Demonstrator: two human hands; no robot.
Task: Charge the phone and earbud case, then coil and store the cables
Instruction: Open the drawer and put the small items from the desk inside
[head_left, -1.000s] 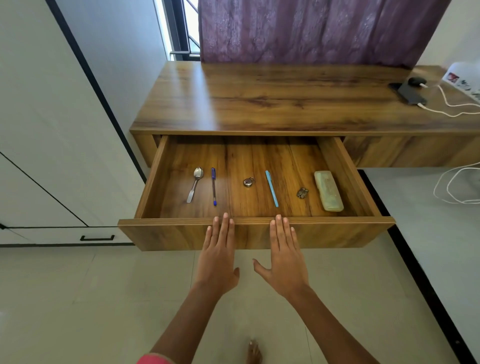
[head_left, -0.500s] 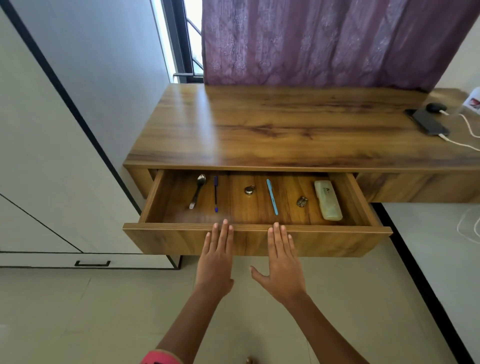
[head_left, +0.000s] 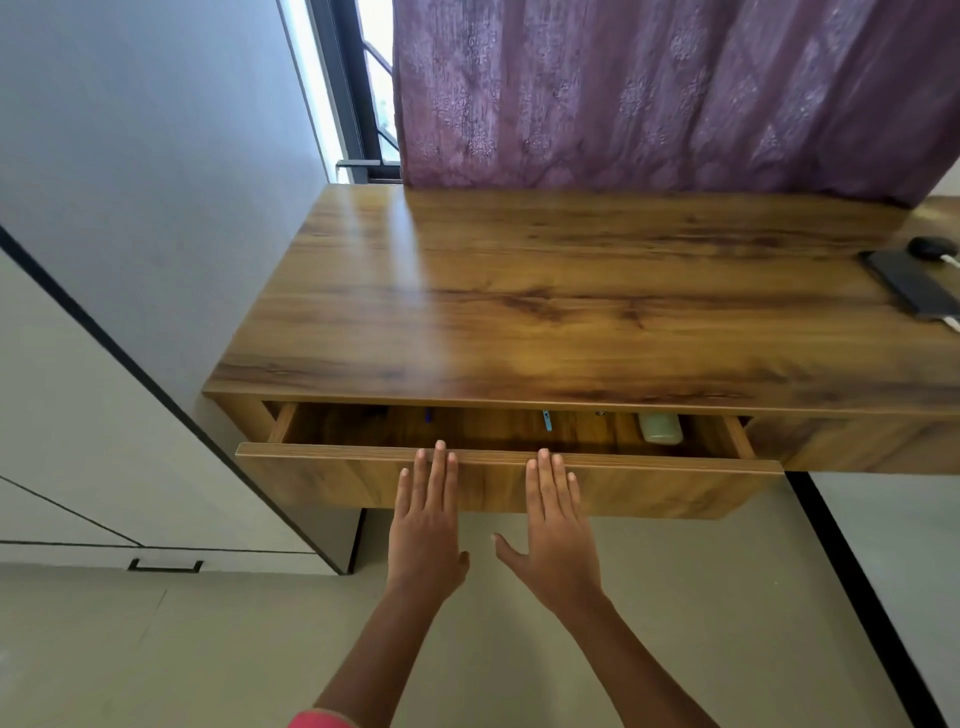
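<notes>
Two flat hands press on the drawer (head_left: 322, 480) front, your left hand (head_left: 426, 540) just beside your right hand (head_left: 558, 545), fingers straight, holding nothing. The drawer stands out from the desk (head_left: 519, 312) by a narrow gap only. At the desk's far right end lie the phone (head_left: 909, 283) and the earbud case (head_left: 930, 247), touching, a white cable (head_left: 952, 323) at each

purple patterned curtain (head_left: 649, 88), wood-grain brown desk (head_left: 545, 301)

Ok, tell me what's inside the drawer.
In the drawer, through the narrow gap: a pale green case, the end of a light blue pen and the tip of a dark blue pen. The desk top covers everything farther back.
</notes>
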